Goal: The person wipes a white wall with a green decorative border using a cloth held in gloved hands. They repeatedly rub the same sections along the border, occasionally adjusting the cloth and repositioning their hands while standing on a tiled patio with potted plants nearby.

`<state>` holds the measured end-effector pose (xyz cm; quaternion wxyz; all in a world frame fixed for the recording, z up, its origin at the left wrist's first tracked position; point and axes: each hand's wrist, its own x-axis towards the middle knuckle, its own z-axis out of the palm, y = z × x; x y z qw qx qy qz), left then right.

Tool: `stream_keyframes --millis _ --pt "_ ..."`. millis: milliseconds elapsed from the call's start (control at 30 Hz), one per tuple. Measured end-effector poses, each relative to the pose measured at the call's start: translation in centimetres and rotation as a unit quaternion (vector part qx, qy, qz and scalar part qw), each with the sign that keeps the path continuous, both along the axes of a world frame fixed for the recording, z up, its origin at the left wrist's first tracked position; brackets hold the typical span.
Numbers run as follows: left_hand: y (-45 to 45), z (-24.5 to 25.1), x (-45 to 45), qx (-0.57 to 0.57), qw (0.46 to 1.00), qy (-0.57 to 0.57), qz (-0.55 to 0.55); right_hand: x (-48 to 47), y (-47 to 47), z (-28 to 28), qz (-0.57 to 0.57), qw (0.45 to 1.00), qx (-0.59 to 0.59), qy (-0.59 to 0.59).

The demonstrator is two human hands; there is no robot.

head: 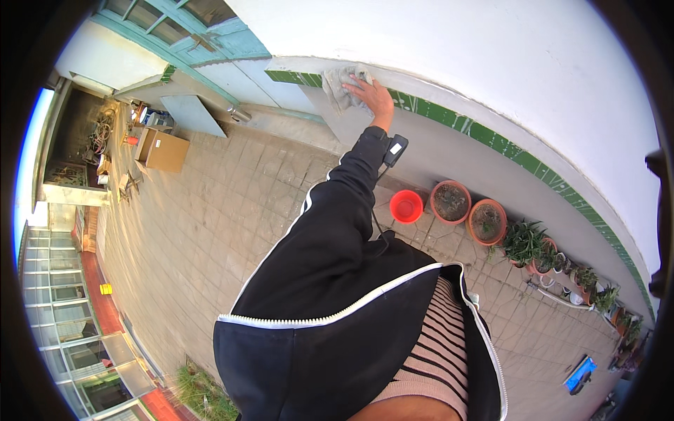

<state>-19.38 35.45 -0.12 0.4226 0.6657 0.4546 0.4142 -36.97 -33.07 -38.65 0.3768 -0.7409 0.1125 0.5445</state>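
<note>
My left hand (373,98) reaches up and ahead to the wall, its back towards me. Its fingers are spread over a crumpled grey cloth (341,88), holding it against the narrow ledge (410,81). Green tiles (447,117) with pale streaks face the ledge, and part of the cloth hangs over them. On the wrist sits a small black device (396,151) with a cable running down the black sleeve. My right hand is out of view.
Below the ledge stand a red bucket (406,206), two pots of soil (451,202) (487,222) and several potted plants (524,242). A blue-green door (210,37) is ahead. Farther off are a cardboard box (163,150) and a leaning board (194,114). Paving (221,210) covers the yard.
</note>
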Motion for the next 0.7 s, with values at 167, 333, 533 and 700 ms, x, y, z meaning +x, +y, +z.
stream_keyframes --millis 167,333,533,700 --pt "-11.3 0.5 4.4 -0.014 1.000 0.013 -0.016 0.3 -5.1 -1.0 0.409 0.854 -0.113 -0.300" --pt "-24.0 -0.5 7.5 0.041 0.995 0.033 -0.088 -1.9 -12.2 -3.1 0.395 0.861 -0.124 -0.294" --pt "-35.3 -1.2 8.1 0.272 0.920 0.173 -0.222 -5.9 -18.4 -1.4 -0.356 0.932 0.019 0.067" --pt "-40.9 -1.1 10.0 0.415 0.831 0.184 -0.322 -9.3 -21.9 -3.0 0.327 0.896 -0.205 -0.220"
